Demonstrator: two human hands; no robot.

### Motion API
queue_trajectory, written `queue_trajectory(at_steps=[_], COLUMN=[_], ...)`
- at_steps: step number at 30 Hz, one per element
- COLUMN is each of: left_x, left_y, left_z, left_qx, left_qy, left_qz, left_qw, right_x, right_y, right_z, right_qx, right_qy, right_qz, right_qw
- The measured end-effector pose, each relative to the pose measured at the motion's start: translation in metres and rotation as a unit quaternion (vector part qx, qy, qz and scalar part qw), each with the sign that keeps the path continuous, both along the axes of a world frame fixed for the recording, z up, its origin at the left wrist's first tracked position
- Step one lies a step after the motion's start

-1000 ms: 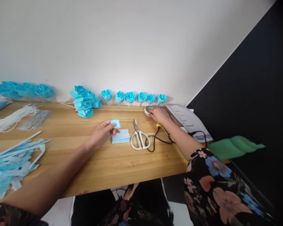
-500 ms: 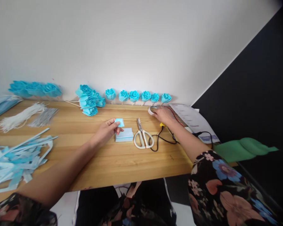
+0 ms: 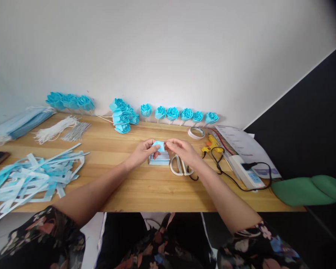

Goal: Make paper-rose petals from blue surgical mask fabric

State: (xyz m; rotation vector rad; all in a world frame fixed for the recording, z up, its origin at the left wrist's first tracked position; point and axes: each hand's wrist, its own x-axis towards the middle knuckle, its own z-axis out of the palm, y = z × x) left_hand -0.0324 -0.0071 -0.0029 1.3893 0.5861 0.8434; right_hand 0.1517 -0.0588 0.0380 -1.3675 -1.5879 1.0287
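Note:
My left hand [image 3: 143,152] pinches a small light-blue square piece [image 3: 160,144] between thumb and fingers. Close beside its right edge is my right hand [image 3: 183,150], fingertips drawn together; whatever they pinch is too small to make out. Under both hands lies a neat stack of folded pale-blue pieces [image 3: 159,161], partly covered. White-handled scissors [image 3: 178,170] rest right of the stack, their blades hidden by my right hand. A roll of white tape [image 3: 196,137] lies flat behind that hand.
Blue flowers [image 3: 173,114] line the wall. At right are a yellow glue gun [image 3: 212,144], its black cord, a power strip [image 3: 246,175], printed paper [image 3: 235,140] and a green object [image 3: 305,190]. Left lie cut strips [image 3: 42,175], white cords [image 3: 56,129], grey strips [image 3: 76,132] and face masks [image 3: 25,121].
My right hand has left the tape roll and come in beside the blue piece in my left hand. The view has shifted left, and the glue gun now shows fully.

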Motion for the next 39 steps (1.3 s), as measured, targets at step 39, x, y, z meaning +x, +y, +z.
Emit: queue_trajectory(at_steps=[39], left_x=[0.003], left_y=[0.001], left_z=[-0.001], left_qx=[0.015], left_qy=[0.055], left_qz=[0.033], left_qw=[0.998], right_x=[-0.012], right_y=[0.004], right_z=[-0.025], right_qx=[0.122], right_qy=[-0.068], right_qz=[-0.036], right_qw=[0.990])
